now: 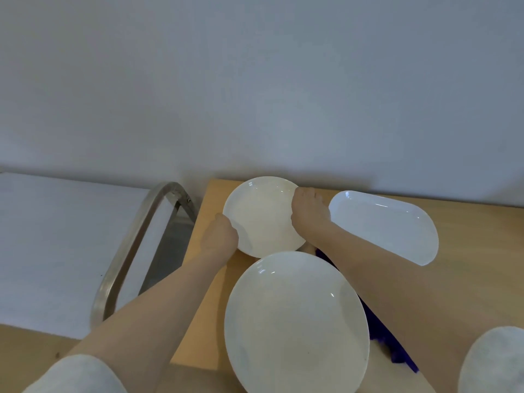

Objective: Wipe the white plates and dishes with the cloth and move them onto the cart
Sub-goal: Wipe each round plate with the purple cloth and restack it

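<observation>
Oval dish point(382, 225) beside right hand point(307, 211)

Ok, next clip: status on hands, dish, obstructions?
Left hand and right hand grip small round plate by opposite rims. Cloth lies under right forearm. Cart left, path unobstructed.
</observation>
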Demonstrator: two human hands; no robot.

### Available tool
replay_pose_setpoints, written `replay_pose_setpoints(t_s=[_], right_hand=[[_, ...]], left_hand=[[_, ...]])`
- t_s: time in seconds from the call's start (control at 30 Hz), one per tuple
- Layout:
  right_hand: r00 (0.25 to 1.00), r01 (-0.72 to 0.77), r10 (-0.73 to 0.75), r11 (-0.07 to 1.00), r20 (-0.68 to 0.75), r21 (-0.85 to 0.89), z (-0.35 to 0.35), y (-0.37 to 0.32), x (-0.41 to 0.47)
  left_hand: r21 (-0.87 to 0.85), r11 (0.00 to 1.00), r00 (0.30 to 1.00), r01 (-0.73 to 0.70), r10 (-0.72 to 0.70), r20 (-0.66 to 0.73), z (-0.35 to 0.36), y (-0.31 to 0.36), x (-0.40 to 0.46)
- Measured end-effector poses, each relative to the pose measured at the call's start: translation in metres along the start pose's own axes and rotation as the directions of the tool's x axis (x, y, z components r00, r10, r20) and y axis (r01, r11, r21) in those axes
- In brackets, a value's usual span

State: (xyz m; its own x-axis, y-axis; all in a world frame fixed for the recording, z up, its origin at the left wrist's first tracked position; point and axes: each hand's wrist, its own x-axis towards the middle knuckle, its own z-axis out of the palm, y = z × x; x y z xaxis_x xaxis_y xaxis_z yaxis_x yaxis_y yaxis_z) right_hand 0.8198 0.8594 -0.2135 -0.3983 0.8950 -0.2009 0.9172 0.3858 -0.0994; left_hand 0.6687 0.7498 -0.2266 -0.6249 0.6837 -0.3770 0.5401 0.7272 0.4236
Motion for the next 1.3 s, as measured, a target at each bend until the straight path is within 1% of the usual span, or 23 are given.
replay_pose_setpoints(t_s=[0.1, 0.13, 0.23, 0.33, 0.4, 0.6, 0.73, 0.93, 1.0, 1.1, 1.17, 1.23, 1.3], right_hand=[[0.999, -0.033, 0.03, 0.995, 0.03, 0.093, 0.004, -0.002, 0.01], [0.999, -0.022, 0.018, 0.995, 0.044, 0.096, 0.004, -0.002, 0.013], [0.999, 0.022, -0.024, 0.999, 0.034, 0.043, 0.005, 0.0, 0.014], [0.999, 0.04, -0.04, 0.999, 0.004, -0.031, 0.006, 0.002, 0.015], [0.999, 0.033, -0.032, 0.997, 0.011, -0.073, 0.005, 0.002, 0.016], [1.0, 0.008, -0.007, 0.997, 0.022, -0.075, 0.004, 0.002, 0.017], [1.0, 0.007, -0.006, 1.0, 0.025, -0.019, 0.003, 0.004, 0.018], [0.998, -0.014, 0.005, 0.986, 0.056, 0.165, -0.003, 0.002, 0.013], [1.0, -0.01, 0.005, 0.98, 0.026, 0.201, -0.004, 0.002, 0.012], [0.997, 0.012, 0.006, 0.976, -0.082, 0.216, -0.012, -0.002, 0.013], [0.993, -0.01, 0.042, 0.957, -0.106, 0.289, -0.023, -0.007, 0.015], [0.989, -0.01, 0.055, 0.948, -0.134, 0.318, -0.035, -0.01, 0.016], [0.987, 0.026, 0.02, 0.959, -0.157, 0.284, -0.045, -0.012, 0.016]], left_hand=[[-0.039, 0.999, 0.999, 0.034, -0.034, -0.005, 0.005, 0.0, 0.003], [-0.052, 0.998, 0.999, 0.044, -0.045, -0.019, 0.007, 0.0, 0.004], [-0.095, 0.993, 0.997, 0.067, -0.071, -0.041, 0.013, 0.001, 0.006], [-0.139, 0.987, 0.994, 0.078, -0.088, -0.063, 0.017, -0.001, 0.009], [-0.169, 0.983, 0.993, 0.076, -0.09, -0.078, 0.018, -0.003, 0.011], [-0.201, 0.978, 0.992, 0.06, -0.08, -0.097, 0.019, -0.006, 0.015], [-0.215, 0.975, 0.992, 0.057, -0.079, -0.097, 0.018, -0.008, 0.013], [-0.219, 0.975, 0.992, 0.044, -0.068, -0.103, 0.015, -0.008, 0.005], [-0.236, 0.971, 0.992, 0.029, -0.057, -0.116, 0.011, -0.006, 0.003], [-0.283, 0.959, 0.986, -0.006, -0.041, -0.162, -0.003, 0.002, 0.003], [-0.28, 0.96, 0.983, -0.03, -0.022, -0.184, -0.015, 0.008, 0.004], [-0.289, 0.956, 0.98, -0.047, -0.012, -0.2, -0.025, 0.013, 0.003], [-0.294, 0.954, 0.978, -0.052, -0.01, -0.207, -0.034, 0.017, -0.001]])
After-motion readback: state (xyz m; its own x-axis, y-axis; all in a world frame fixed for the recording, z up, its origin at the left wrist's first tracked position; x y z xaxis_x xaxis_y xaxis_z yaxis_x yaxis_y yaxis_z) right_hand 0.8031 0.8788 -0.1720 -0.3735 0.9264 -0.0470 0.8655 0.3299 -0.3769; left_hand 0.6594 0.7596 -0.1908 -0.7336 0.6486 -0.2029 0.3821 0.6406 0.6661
